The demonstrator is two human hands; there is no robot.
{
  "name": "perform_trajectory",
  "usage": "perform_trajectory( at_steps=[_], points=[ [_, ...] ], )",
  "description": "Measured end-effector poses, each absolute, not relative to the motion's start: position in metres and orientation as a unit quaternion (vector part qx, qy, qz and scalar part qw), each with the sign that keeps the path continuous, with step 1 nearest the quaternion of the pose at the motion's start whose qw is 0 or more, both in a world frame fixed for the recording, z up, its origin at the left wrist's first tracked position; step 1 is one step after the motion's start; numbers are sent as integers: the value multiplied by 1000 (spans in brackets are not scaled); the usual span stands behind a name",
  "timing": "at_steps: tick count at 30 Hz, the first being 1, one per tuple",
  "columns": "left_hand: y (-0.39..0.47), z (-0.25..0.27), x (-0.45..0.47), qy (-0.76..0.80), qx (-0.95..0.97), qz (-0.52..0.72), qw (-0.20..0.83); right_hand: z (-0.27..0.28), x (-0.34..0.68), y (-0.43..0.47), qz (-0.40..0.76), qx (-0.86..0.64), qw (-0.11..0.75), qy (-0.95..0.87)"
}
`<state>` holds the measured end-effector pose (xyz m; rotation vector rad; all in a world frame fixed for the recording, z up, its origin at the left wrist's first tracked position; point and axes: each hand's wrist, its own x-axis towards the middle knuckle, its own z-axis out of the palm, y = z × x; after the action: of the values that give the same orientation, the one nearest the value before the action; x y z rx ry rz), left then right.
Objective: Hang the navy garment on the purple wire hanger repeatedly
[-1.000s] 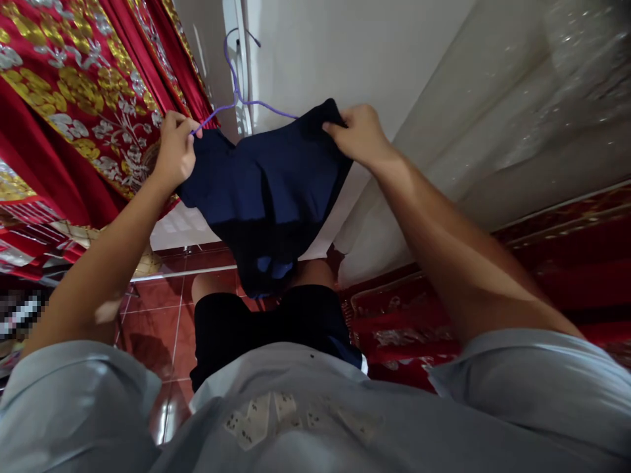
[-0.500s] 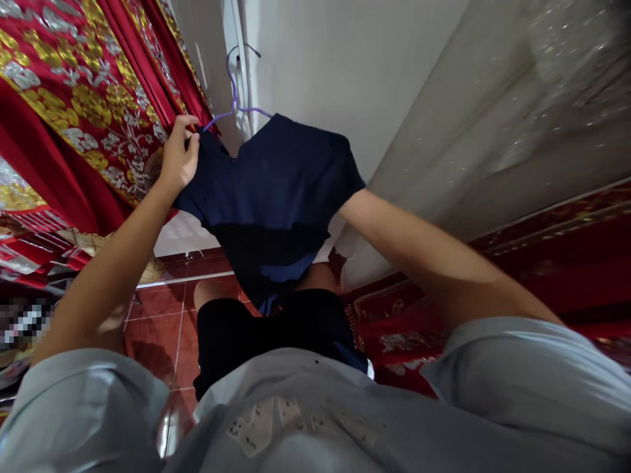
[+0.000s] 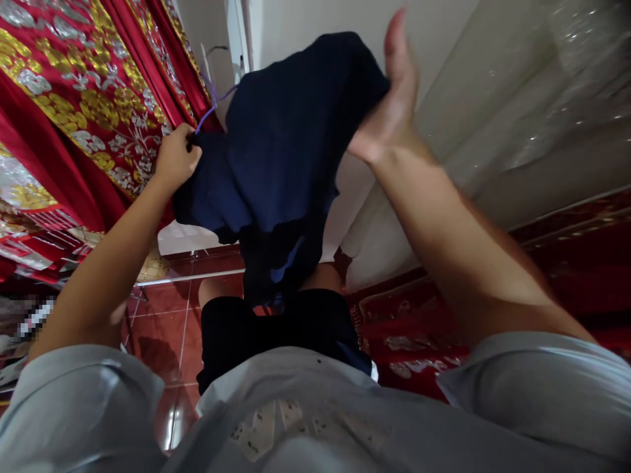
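A dark navy short-sleeved shirt (image 3: 288, 151) hangs in front of me on a thin purple hanger (image 3: 215, 100). My left hand (image 3: 176, 157) is closed on the shirt at its left shoulder, close to the end of the hanger's arm. My right hand (image 3: 389, 105) is at the shirt's right edge, thumb stretched up and apart, palm showing. Its other fingers are hidden behind or inside the cloth, which is lifted and bunched over them. The hanger's right arm is covered by the shirt.
Red cloth (image 3: 73, 98) with gold and silver embroidery hangs at left. A pale wall panel (image 3: 296, 26) stands behind the shirt, and plastic-covered material (image 3: 532, 118) is on the right. Red floor tiles (image 3: 162, 328) lie below, beside my legs in dark shorts (image 3: 231, 341).
My right hand has come out of the shirt's right sleeve and risen, lifting that side of the cloth up. The hanger has tilted and shifted left. My left hand keeps its hold.
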<state>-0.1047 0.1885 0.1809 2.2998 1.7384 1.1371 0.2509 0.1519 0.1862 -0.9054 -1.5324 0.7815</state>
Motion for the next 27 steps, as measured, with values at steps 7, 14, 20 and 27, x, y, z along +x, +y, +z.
perform_trajectory(
  at_steps=[7,14,20,27],
  points=[
    [182,169,-94,527,742,408,76,153,220,125,429,-261,246,-829],
    [136,154,-18,362,818,407,187,69,197,162,98,-348,357,-861],
    [137,150,14,179,878,379,232,50,187,162,-12,-367,413,-833],
    [142,138,-34,528,678,346,376,53,234,171,-37,-454,437,-776]
  ],
)
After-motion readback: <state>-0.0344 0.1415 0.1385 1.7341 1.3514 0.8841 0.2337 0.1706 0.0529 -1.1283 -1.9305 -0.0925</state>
